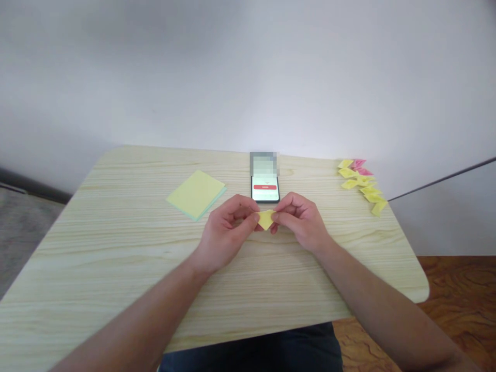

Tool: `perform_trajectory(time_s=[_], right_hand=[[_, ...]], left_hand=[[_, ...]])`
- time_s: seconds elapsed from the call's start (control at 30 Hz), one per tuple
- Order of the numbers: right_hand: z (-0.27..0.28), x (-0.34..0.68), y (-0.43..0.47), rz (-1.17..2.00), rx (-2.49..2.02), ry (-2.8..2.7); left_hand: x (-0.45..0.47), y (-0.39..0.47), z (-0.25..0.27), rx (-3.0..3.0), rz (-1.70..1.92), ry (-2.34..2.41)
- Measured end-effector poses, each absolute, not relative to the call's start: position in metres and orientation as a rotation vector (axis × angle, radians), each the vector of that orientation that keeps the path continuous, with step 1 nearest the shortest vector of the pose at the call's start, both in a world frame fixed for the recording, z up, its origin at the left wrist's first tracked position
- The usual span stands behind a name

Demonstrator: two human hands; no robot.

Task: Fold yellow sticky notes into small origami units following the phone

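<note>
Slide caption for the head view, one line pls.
Left grip and right grip pinch a folded yellow paper near a phone, paper stack at left, yellow and pink folds at right.

The phone (265, 178) blocks ahead, with passage between it and folded papers (364, 181).

folded paper (266, 220): plain yellow | paper stack (197, 194): pale yellow above, mint green beneath | phone (265, 196): dark rim, pale screen, red bar (265, 187) | folded pieces (365, 181): yellow, some pink | counter (127, 232): pale, wood-grain streaks | wall (232, 77): greyish white | wooden floor (461, 289): brown, dark swirling grain | trousers (263, 354): near-black
</note>
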State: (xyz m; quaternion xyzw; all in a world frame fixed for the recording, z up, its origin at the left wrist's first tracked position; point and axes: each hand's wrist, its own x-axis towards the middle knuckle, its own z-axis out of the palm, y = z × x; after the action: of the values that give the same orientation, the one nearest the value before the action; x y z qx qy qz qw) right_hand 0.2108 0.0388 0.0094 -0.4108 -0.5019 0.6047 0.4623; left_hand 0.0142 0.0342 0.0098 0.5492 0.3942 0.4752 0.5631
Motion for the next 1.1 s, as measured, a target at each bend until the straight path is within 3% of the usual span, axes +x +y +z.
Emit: perform_trajectory(time_s=[0.63, 1.1], right_hand=[[0.0023, 0.2171, 0.0408, 1.619, -0.82, -1.204], [0.0075, 0.2149, 0.0371, 1.415, -0.906, -1.362]], left_hand=[[0.0066, 0.0308, 0.0095, 1.18, 1.158, 0.787], [0.0066, 0.0271, 0.0121, 1.262, 1.163, 0.77]])
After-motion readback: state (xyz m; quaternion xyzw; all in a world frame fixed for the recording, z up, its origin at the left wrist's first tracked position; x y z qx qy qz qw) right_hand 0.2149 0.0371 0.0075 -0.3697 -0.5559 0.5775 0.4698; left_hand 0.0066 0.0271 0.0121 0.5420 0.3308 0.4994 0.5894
